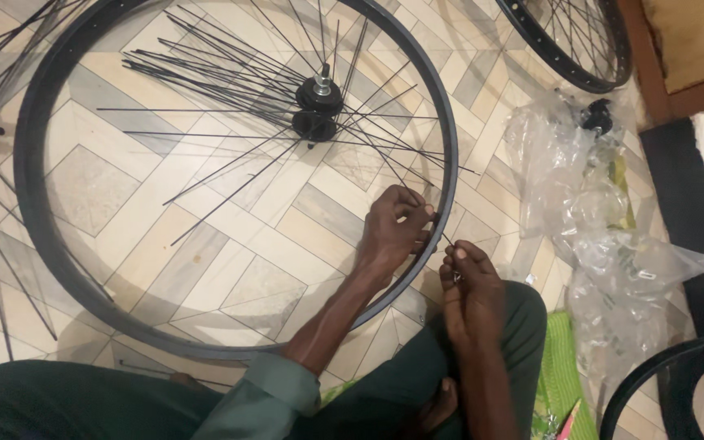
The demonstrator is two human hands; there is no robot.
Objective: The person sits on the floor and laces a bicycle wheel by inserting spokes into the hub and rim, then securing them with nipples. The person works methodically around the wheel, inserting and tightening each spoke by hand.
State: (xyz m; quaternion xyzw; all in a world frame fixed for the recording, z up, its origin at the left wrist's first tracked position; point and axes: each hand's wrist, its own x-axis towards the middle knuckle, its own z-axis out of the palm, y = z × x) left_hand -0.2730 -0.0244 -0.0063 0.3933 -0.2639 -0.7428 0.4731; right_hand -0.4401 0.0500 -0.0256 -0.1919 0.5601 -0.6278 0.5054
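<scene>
Your left hand (pixel 397 228) gripped the black wheel rim (pixel 30 204) at its near right edge, fingers curled over the rim wall. Your right hand (pixel 470 281) sat just beside it, fingertips pinched narrow on the outer end of a thin spoke (pixel 417 191); whether a small nipple sat in that pinch, I could not tell. The rim lay flat on the tiled floor (pixel 205 244) in front of your knees, the hub (pixel 318 102) standing at its middle with loose spokes fanning out.

The rim looked stiff and light, safe to grab anywhere on its wall. The spokes looked springy and thin, likely to bend or slip, so holding near the tip suited them.

To the right lay clear plastic bags (pixel 605 236), crumpled; one held a dark hub-like part (pixel 597 116), the rest unclear.
</scene>
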